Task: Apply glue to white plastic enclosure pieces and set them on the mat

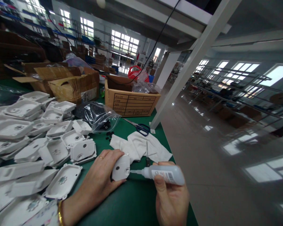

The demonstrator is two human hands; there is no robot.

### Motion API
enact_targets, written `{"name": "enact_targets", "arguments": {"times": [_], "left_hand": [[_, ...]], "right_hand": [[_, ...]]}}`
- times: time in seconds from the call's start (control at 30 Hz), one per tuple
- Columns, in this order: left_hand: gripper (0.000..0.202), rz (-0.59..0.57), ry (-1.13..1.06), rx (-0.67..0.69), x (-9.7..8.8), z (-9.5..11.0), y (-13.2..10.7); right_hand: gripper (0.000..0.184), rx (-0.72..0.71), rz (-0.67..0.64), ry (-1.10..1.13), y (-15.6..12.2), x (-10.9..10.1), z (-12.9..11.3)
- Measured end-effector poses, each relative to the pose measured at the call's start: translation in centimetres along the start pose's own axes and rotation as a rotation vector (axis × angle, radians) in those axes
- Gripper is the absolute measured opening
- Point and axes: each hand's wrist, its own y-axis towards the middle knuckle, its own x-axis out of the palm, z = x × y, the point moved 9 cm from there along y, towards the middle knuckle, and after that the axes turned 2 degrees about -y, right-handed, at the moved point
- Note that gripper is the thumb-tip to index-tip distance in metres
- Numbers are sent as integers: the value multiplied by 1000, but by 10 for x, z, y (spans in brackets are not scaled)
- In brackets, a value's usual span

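nearest the camera, the right hand [171,196] is wrapped around a small translucent plastic squeeze bottle with a barcode label [166,173], thumb pressed across its side. its thin nozzle points left and meets the edge of a small white moulded plastic housing [121,168]. the left hand [101,179] grips that housing from behind, holding it just above the green table mat [132,204].

the housing looks light, stiff and smooth, so it is best pinched by its rims, clear of the nozzle. the bottle looks soft-walled, so a hard squeeze on its middle would likely push its contents out.

just beyond the hands lie a crumpled white cloth [141,146] with a thin metal tool [147,153] on it, then blue-handled scissors [141,128]. to the left spreads a pile of white plastic housings [37,135], with a clear plastic bag of small black parts [97,116] beside it. farther back stands a printed cardboard box [130,100].
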Motion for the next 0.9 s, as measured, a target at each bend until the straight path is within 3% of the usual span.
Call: {"name": "enact_targets", "arguments": {"times": [0.37,0.9], "left_hand": [[63,-1,-1,-1,0,0,0],[61,-6,13,6,1,0,0]], "right_hand": [[24,-9,15,-1,-1,1,0],[28,84,51,-66,-5,3,-3]]}}
